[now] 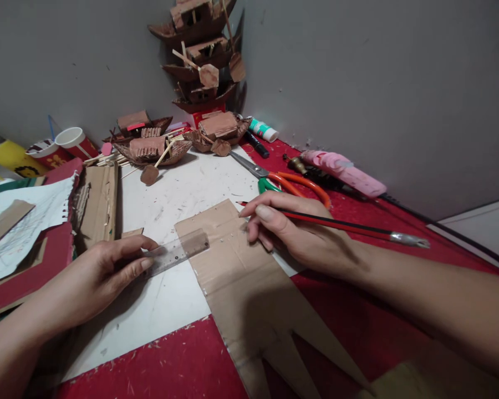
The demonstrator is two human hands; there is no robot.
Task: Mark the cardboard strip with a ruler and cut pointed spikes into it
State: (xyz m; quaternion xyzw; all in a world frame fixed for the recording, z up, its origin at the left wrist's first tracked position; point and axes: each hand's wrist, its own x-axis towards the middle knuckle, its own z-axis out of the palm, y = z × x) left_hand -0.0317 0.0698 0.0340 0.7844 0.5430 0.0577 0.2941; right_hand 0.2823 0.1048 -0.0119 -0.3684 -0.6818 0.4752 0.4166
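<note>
A clear plastic ruler (178, 248) is pinched between the thumb and fingers of my left hand (112, 269). Its far end overlaps the left edge of a flat piece of brown cardboard (233, 277), whose near end is cut into long points. My right hand (293, 230) holds a red and black pencil (336, 221), its tip near the top right corner of the cardboard and its metal end pointing right. The curled fingers of that hand rest at the cardboard's right edge. A faint line crosses the cardboard near its top.
Orange-handled scissors (299, 185) and a pink glue gun (345, 172) lie beyond my right hand. Several cardboard model boats (158, 149) stand at the back, some stacked. At left are paper (45, 221), cardboard scraps (93, 205), cups (72, 143) and a yellow bottle (12, 158).
</note>
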